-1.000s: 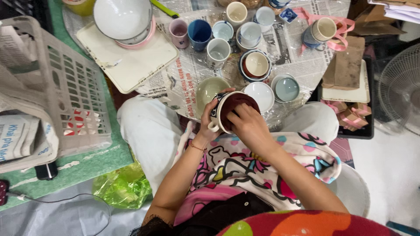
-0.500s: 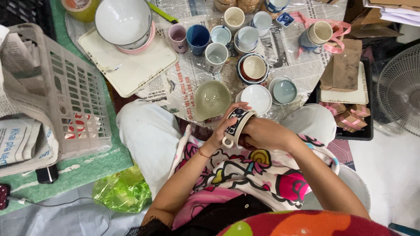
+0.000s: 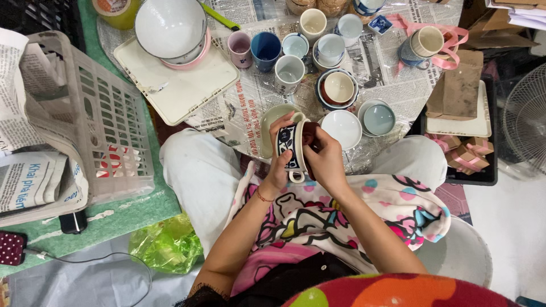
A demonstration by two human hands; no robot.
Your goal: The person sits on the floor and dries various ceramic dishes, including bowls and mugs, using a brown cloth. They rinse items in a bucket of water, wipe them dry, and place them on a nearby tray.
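gripping the blue-patterned mug [image 3: 291,150] on its side above the lap, left hand [image 3: 278,165] fingers wrap its wall; right hand [image 3: 324,156] fingers press inside. turning it slowly over the newspaper [image 3: 375,62] seems safest.

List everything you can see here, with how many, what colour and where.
Patterned mug: one, blue and white, held in both hands.
Cups and bowls: about a dozen, white, blue, pink, on newspaper.
Large bowl: one, white, on cream tray.
Basket: one, pale plastic, left.
Plastic bag: one, green, floor.
Fan: one, white, right edge.
Gift boxes: a few, brown with pink ribbon, right.
Blanket: one, pink cartoon print, on lap.
Left hand: grips mug's outside.
Right hand: at mug's rim.
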